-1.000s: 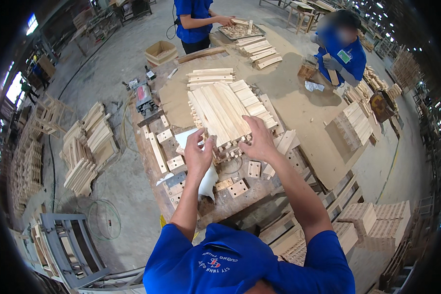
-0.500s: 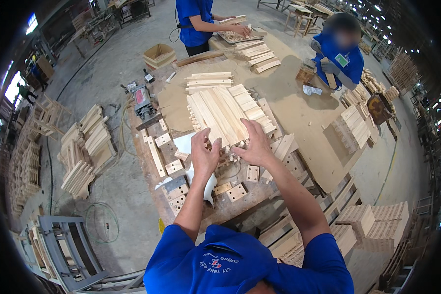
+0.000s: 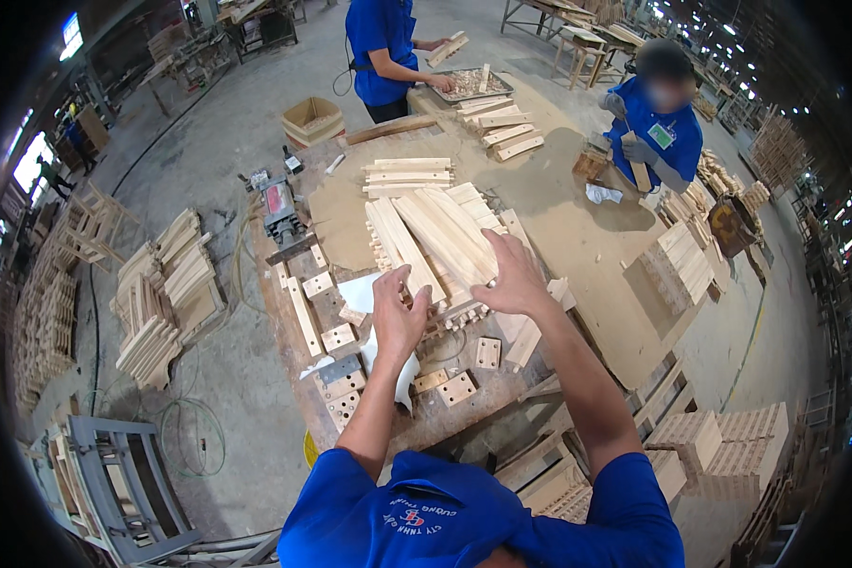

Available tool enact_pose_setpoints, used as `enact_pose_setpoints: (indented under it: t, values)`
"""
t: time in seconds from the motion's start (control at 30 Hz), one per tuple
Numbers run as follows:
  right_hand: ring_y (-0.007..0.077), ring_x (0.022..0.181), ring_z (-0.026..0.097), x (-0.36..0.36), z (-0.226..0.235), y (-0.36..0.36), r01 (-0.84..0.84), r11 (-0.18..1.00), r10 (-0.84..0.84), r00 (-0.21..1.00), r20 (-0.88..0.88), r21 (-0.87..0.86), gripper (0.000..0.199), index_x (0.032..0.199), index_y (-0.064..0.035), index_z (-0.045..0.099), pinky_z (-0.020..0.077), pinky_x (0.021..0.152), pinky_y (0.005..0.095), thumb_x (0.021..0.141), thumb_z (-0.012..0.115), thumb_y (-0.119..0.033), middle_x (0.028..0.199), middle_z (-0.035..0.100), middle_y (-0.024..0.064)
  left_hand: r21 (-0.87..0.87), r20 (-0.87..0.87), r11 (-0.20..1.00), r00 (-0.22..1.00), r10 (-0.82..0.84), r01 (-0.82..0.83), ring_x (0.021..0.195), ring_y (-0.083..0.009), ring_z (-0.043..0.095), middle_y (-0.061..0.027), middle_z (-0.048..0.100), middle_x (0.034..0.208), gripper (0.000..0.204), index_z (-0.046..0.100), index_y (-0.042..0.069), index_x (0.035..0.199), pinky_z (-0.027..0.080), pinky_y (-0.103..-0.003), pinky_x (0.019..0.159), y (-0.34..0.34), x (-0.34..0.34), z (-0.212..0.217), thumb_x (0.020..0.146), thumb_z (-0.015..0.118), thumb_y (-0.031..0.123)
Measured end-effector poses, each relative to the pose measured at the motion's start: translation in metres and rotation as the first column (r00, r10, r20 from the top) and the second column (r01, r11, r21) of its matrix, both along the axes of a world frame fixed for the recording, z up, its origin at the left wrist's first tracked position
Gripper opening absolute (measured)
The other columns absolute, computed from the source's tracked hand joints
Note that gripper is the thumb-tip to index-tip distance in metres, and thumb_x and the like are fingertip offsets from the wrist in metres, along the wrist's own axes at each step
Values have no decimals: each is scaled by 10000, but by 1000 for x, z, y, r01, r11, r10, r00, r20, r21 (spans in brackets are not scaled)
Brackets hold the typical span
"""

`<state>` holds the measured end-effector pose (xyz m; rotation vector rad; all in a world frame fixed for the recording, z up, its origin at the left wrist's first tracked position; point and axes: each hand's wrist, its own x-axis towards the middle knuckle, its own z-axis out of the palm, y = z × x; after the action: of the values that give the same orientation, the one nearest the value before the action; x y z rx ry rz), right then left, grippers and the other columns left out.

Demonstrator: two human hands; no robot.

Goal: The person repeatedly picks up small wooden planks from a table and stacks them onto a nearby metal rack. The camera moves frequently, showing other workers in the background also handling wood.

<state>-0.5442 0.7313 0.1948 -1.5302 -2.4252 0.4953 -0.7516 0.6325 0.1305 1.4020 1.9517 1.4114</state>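
Note:
A layer of pale wooden slats (image 3: 447,237) tops a stack on the workbench, fanned at an angle with a gap along its left side. My right hand (image 3: 519,276) grips the near right end of these slats, fingers along the outer side and thumb at the near end. Left of the gap lies a separate slat (image 3: 402,248). Beside its near end my left hand (image 3: 399,317) is open, thumb and fingers apart, holding nothing. Drilled wooden blocks (image 3: 458,389) and a white sheet (image 3: 405,374) lie close to my left forearm.
A vise-like metal tool (image 3: 279,206) sits at the bench's left edge. More slats (image 3: 409,176) lie beyond the stack. Two co-workers in blue stand across, one by a tray (image 3: 473,83), one at right holding a wooden piece (image 3: 640,168). A cardboard box (image 3: 312,121) stands behind.
The top slats, side by side before, have split: most have swung rightward with my right hand, leaving a gap. My left hand has come slightly away. The far co-worker has lifted a wooden piece off the tray.

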Motion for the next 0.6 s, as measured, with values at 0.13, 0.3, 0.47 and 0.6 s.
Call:
enact_pose_setpoints:
  t: [0.13, 0.3, 0.47, 0.6]
  values:
    - [446, 1420, 420, -43, 16, 11, 77, 994, -56, 970, 237, -80, 1112, 1647, -150, 250, 321, 1183, 574, 725, 809, -424, 1499, 434, 272, 42, -21, 999, 1000, 24, -23, 1088, -297, 627, -179, 597, 1309, 518, 625, 45, 1353, 532, -411, 968, 0, 0, -5, 892, 787, 217]
    - [449, 1389, 443, -56, 5, 22, 180, 980, -145, 940, 308, -86, 1165, 1651, -162, 222, 343, 1152, 580, 702, 827, -464, 1453, 467, 295, -8, 55, 1000, 998, -9, 10, 1189, -351, 603, -202, 583, 1336, 514, 611, 28, 1351, 518, -431, 1019, -2, 5, 1, 896, 778, 198]
    - [466, 1377, 448, -58, 6, 20, 155, 985, -128, 949, 289, -73, 1194, 1661, -150, 204, 346, 1163, 559, 692, 822, -475, 1443, 464, 314, -14, 38, 1000, 999, -2, 3, 1216, -356, 595, -211, 585, 1341, 535, 603, 26, 1363, 508, -437, 1035, -1, 2, 4, 889, 783, 196]
    - [466, 1368, 457, -53, 15, 14, 154, 983, -118, 948, 295, -101, 1190, 1655, -147, 213, 347, 1162, 548, 687, 832, -459, 1442, 469, 317, 23, -131, 999, 991, 39, -36, 1238, -375, 587, -227, 588, 1358, 539, 595, 13, 1368, 484, -459, 1062, -11, 1, 11, 891, 781, 184]
